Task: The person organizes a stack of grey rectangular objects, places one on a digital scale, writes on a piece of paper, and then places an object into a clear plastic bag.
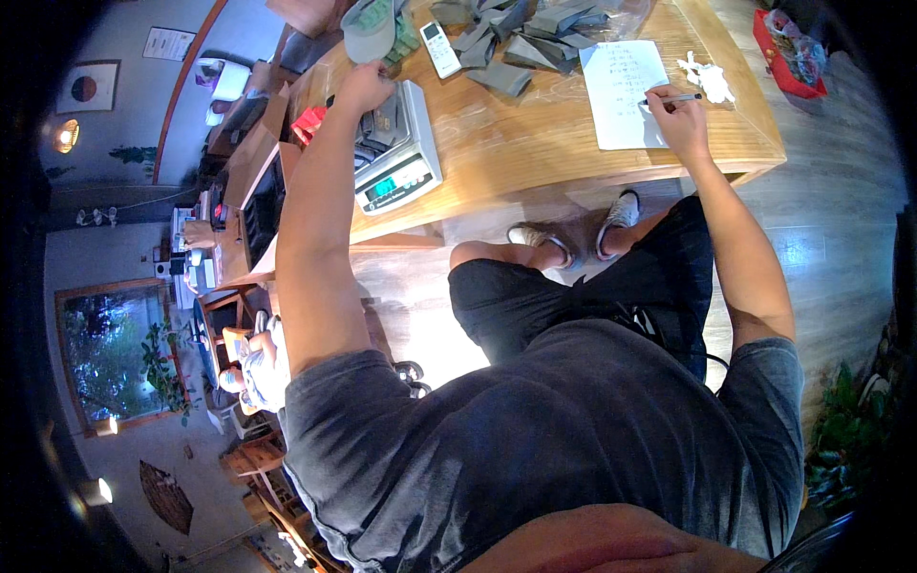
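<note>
My right hand (pixel 680 119) grips a pen (pixel 684 97), its tip on a white sheet of paper (pixel 611 81) that bears handwritten lines. My left hand (pixel 366 88) is over the far left part of a digital scale (pixel 413 174) with a lit display. Its fingers are curled together, and what they hold, if anything, is hidden. Dark grey packets (pixel 386 129) lie on the scale's pan, partly behind my left forearm. Just beyond my left fingertips lies a grey-green cap (pixel 369 36). A red item (pixel 309 124) shows left of my forearm.
A white remote control (pixel 440 51) and a pile of dark grey packets (pixel 530 36) lie on the wooden table (pixel 506 134). Crumpled white tissue (pixel 708 78) sits right of the paper. A red box (pixel 789 53) stands beyond the table's right edge. Another person (pixel 260 368) sits at far left.
</note>
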Motion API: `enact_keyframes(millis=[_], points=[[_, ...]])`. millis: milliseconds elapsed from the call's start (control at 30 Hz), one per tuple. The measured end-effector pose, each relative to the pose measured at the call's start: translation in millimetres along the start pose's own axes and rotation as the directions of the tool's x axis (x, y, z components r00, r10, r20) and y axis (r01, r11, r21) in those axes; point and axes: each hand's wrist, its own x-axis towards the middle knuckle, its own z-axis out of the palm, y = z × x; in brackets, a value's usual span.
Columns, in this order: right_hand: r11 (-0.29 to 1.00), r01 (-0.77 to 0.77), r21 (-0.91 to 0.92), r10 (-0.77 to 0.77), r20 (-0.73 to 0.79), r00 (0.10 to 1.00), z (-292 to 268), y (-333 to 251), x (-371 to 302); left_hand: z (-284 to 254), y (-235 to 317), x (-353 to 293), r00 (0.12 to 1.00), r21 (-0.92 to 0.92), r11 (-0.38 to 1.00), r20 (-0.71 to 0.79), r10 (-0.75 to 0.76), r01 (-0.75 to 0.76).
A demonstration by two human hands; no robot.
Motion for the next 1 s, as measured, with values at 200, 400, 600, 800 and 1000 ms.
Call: enact_keyframes(millis=[200,400,600,800,1000], points=[[1.000,-0.018,-0.022,0.017,-0.012,1.000,-4,1,-2,3,21,-5,0.987,-0.094,0.992,-0.130,-0.093,0.081],[1.000,-0.001,0.016,0.001,-0.022,1.000,3,1,1,-19,115,-21,0.833,-0.099,0.956,-0.521,0.188,-0.277],[0.997,0.009,-0.083,-0.010,-0.012,1.000,-6,-15,-2,9,281,-63,0.822,-0.365,0.765,-0.444,0.358,-0.530],[0.998,0.044,-0.041,-0.045,-0.017,0.999,-3,-3,2,60,316,-62,0.835,-0.603,0.644,-0.541,0.104,-0.471],[1.000,-0.012,0.016,0.012,0.019,1.000,0,5,2,60,316,-66,0.913,-0.586,0.733,-0.389,0.122,-0.347]])
